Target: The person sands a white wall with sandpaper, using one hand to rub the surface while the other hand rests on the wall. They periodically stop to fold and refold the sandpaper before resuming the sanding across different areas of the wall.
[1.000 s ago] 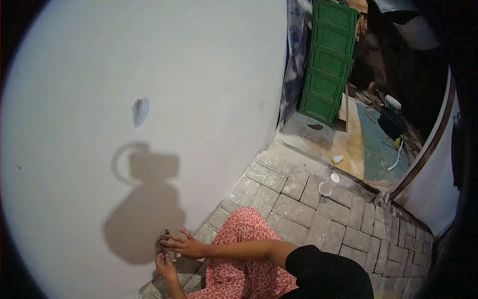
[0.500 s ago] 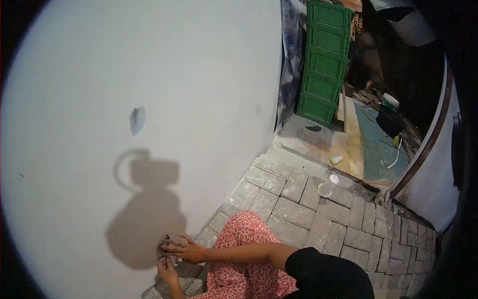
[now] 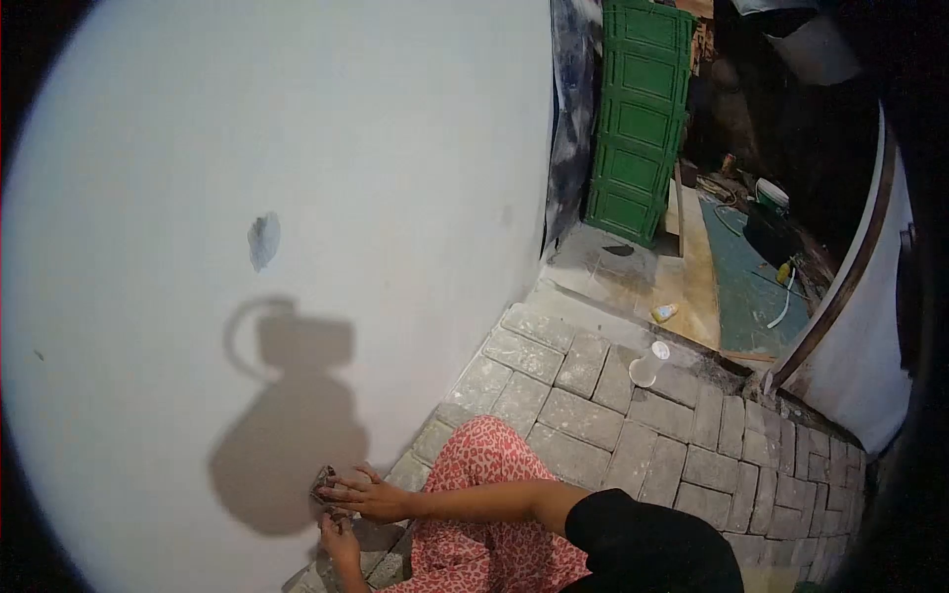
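Observation:
Low beside the white wall, my two hands come together at a small, crumpled grey-brown piece, which looks like cloth or sandpaper. My right hand reaches in from the right, its fingers lying across the piece and gripping it. Just below, my left hand has its fingertips pinched at the lower edge of the same piece. Fingers cover much of it. A grey patch marks the wall higher up, and a dark shadow falls around the hands.
Brick paving spreads to the right of my bent knee. A white cup stands on it near a raised step. Farther back are a green panelled cabinet, a small yellowish container and a white bucket.
My left hand has shifted slightly right and down, still at the crumpled piece. The right hand stays nearly in place. The view has turned very slightly.

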Available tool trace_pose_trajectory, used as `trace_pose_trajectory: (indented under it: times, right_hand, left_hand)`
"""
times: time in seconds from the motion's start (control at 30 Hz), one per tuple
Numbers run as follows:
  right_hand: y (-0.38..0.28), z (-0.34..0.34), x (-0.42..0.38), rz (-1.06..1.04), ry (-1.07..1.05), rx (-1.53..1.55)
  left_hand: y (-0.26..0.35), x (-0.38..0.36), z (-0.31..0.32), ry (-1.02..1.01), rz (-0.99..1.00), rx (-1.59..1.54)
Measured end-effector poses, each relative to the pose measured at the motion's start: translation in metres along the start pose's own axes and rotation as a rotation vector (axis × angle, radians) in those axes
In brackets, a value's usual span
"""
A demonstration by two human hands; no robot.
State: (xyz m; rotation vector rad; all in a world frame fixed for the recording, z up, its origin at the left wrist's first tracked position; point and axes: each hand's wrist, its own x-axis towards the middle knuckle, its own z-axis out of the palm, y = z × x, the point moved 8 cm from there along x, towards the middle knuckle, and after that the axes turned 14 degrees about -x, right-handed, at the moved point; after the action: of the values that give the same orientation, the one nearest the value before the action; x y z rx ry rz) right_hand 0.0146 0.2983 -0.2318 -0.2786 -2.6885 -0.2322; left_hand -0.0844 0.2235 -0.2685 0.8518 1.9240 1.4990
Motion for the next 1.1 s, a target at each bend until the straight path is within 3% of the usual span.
trace_pose_trajectory:
  times: [0.1,0.2,0.27,0.3,0.37,0.4,0.47,0.57,0.67,0.8,0.97,1.1]
  right_hand:
    - [-0.002,-0.008,0.000,-0.008,0.188,-0.053]
    - [0.000,-0.008,0.002,0.044,0.148,-0.040]
    - [0.000,0.006,0.001,0.035,-0.045,-0.001]
    - [0.001,0.010,0.001,0.036,-0.046,0.001]
    - [0.000,-0.008,0.001,-0.011,0.238,0.042]
    - [0.000,-0.008,0.000,-0.010,0.237,0.043]
    - [-0.001,-0.006,0.000,-0.013,0.184,0.040]
    - [-0.001,0.001,0.001,-0.011,0.086,0.038]
    - [0.001,-0.008,-0.002,-0.030,0.204,0.109]
    - [0.000,-0.007,-0.001,-0.009,0.186,0.012]
    - [0.000,-0.004,-0.002,-0.025,0.085,0.075]
    - [0.000,0.001,0.000,-0.011,0.114,0.078]
  left_hand:
    - [0.001,0.002,0.003,-0.035,0.040,0.213]
    - [-0.003,-0.001,0.002,0.024,-0.054,0.192]
    - [-0.008,0.003,0.002,0.005,0.062,0.257]
    - [-0.013,0.003,0.001,0.005,0.060,0.258]
    - [-0.031,0.002,-0.003,0.007,-0.108,0.252]
    - [-0.029,0.002,-0.003,0.006,-0.110,0.253]
    - [0.000,0.001,0.004,-0.037,0.200,0.262]
    - [-0.009,0.004,0.004,-0.068,0.080,0.098]
    - [-0.012,0.008,0.003,-0.064,0.150,0.110]
    - [-0.002,0.003,0.005,-0.064,0.125,0.222]
    - [0.011,-0.006,0.007,-0.038,0.042,0.023]
    - [0.018,-0.005,0.010,-0.087,0.052,0.196]
